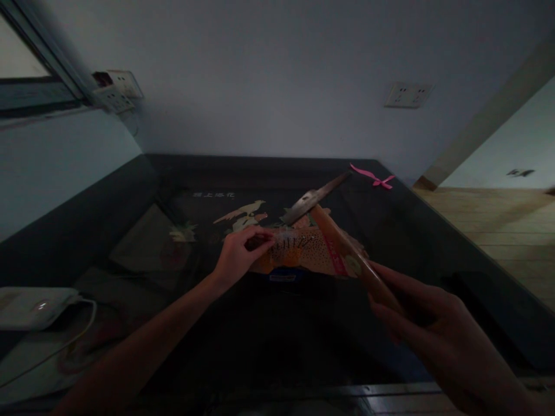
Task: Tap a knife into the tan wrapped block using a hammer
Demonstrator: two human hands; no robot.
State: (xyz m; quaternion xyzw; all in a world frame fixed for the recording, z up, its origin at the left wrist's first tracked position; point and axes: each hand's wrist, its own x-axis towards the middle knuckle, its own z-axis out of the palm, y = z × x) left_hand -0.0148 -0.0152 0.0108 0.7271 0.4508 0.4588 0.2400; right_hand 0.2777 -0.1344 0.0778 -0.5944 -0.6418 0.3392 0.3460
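Note:
My right hand (427, 315) is wrapped round the wooden handle of a hammer (340, 240). The metal head is raised at the far end, slanting up to the right, above a brown patterned piece (306, 248). That piece is covered in small dark dots and has a red strip near its right end; short dark marks, perhaps nails, show in its middle. At its left part, my left hand (243, 251) has thumb and forefinger pinched together. Whatever lies between those fingertips is too small and dark to make out. A blue item (284, 276) sits under the front edge.
Everything lies on a dark glossy tabletop (269, 341) with a bird-and-flower print. A pink ribbon (377, 180) rests at the back right. On the left is a white power bank-like box (37, 309) with a cable. A dark flat object (489, 312) lies at right.

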